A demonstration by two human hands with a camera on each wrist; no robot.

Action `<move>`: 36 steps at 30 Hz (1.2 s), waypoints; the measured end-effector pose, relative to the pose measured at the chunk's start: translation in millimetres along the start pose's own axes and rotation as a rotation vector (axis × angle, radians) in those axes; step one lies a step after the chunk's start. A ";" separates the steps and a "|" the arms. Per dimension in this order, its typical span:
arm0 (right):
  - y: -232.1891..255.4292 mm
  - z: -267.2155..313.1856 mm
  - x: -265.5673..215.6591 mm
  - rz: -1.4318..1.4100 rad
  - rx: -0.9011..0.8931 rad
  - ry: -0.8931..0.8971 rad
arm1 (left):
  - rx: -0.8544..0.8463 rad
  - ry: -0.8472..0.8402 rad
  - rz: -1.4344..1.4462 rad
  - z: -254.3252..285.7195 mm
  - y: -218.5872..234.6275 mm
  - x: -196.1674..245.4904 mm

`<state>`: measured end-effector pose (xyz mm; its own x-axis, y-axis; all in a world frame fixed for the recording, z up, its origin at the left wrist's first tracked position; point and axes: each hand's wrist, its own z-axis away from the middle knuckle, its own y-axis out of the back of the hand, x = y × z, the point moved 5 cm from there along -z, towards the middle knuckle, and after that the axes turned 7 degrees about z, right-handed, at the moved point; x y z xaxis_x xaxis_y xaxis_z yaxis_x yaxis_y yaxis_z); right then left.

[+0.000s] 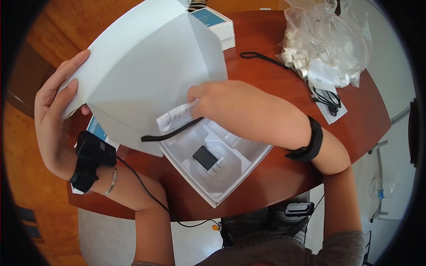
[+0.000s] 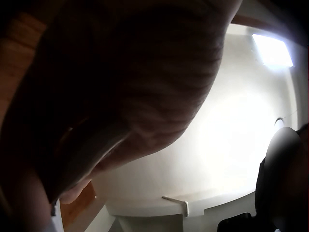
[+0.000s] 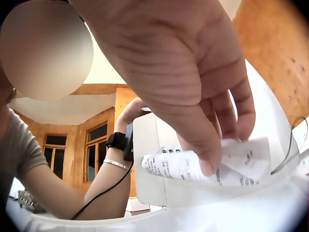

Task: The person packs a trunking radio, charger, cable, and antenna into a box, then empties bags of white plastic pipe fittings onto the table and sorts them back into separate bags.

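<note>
My left hand [image 1: 53, 106] grips the left edge of a white box's raised lid [image 1: 142, 66]. In the left wrist view the hand fills much of the picture, dark and close. Over the back of the open box, my right hand [image 1: 226, 104] pinches a folded printed leaflet [image 3: 183, 166] between thumb and fingers. A black strap [image 1: 173, 132] slants from beside that hand across the leaflet's lower edge. The box holds a white moulded plastic tray [image 1: 239, 170]. In one tray recess lies a black plug adapter [image 1: 205, 157] with two prongs.
Behind the lid stands a white and blue box [image 1: 217, 26]. At the back right are clear plastic bags [image 1: 330, 35] with white cylindrical pieces. A black loop strap [image 1: 264, 59] and a coiled black cable [image 1: 327, 101] on white paper lie on the brown table [image 1: 257, 33].
</note>
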<state>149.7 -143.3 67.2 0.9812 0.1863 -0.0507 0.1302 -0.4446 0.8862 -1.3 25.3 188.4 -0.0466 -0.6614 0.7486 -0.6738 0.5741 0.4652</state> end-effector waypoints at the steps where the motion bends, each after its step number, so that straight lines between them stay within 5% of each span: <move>1: -4.9 4.4 1.5 0.025 -0.015 -0.002 | 0.038 -0.040 -0.035 -0.4 -2.0 1.2; 4: -8.9 15.8 4.0 0.051 0.114 0.064 | -0.038 -0.034 -0.114 -3.2 4.0 -5.0; 11: 21.9 25.6 1.1 0.014 0.041 0.002 | -0.007 0.003 -0.105 -2.0 5.6 -14.5; 15: 54.0 34.5 54.8 0.040 0.074 -0.190 | 0.017 -0.001 -0.102 0.9 4.4 -18.1; 20: 75.0 101.9 122.5 0.274 -0.328 -0.776 | -0.054 -0.022 -0.088 0.8 13.1 -22.3; 22: 76.7 148.4 125.7 0.351 -0.547 -0.922 | -0.100 0.059 -0.005 2.6 12.6 -27.1; 26: 78.7 210.4 147.0 0.293 -0.662 -1.092 | -0.034 0.031 -0.081 2.1 12.3 -24.8; 36: 80.2 243.8 144.7 -0.006 -0.358 -1.047 | -0.190 0.129 -0.203 6.5 12.3 -25.7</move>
<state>336.9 -365.5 18.7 0.6380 -0.7210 -0.2703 0.2524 -0.1359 0.9580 -13.2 46.2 171.8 0.1768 -0.7121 0.6794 -0.5089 0.5247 0.6824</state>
